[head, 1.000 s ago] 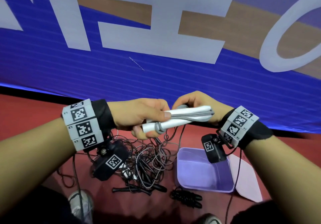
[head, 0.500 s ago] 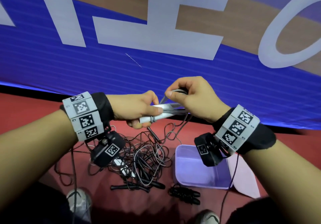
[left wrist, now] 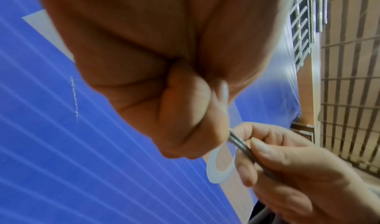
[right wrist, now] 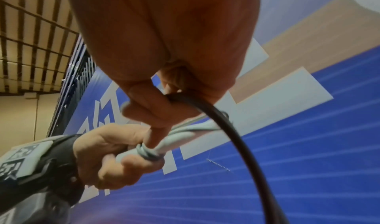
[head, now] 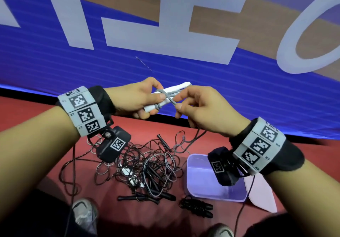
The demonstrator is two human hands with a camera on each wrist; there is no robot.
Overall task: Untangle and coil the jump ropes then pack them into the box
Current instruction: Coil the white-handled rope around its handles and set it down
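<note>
Item: white-handled jump rope (head: 171, 94), held at centre frame in the head view, above the floor.
Condition: both white handles lie together in the left hand (head: 136, 98), whose fingers and thumb are curled round them. A few turns of grey cord (head: 158, 106) already bind the handles near their lower end.
Change noted: half a second earlier the right hand (head: 198, 108) was raised above the handles with a loop lifted high; it now sits level with them, just right of the bundle, its thumb and forefinger pinching a doubled strand of the grey cord, as the left wrist view confirms. The loop appears drawn across the handles, so another wrap is probably being laid or cinched.
Bearing on task: this rope looks near the end of its coiling; tucking the end and packing remain.

Adjacent stock: a tangled pile of dark ropes (head: 143, 163) on the red floor at lower centre, not yet sorted. One black coiled rope (head: 196, 207) lies bundled below the box.
Container: lavender box (head: 189, 178), lower right of centre; no rope shows inside, its lid (head: 265, 198) lying beside it.
</note>
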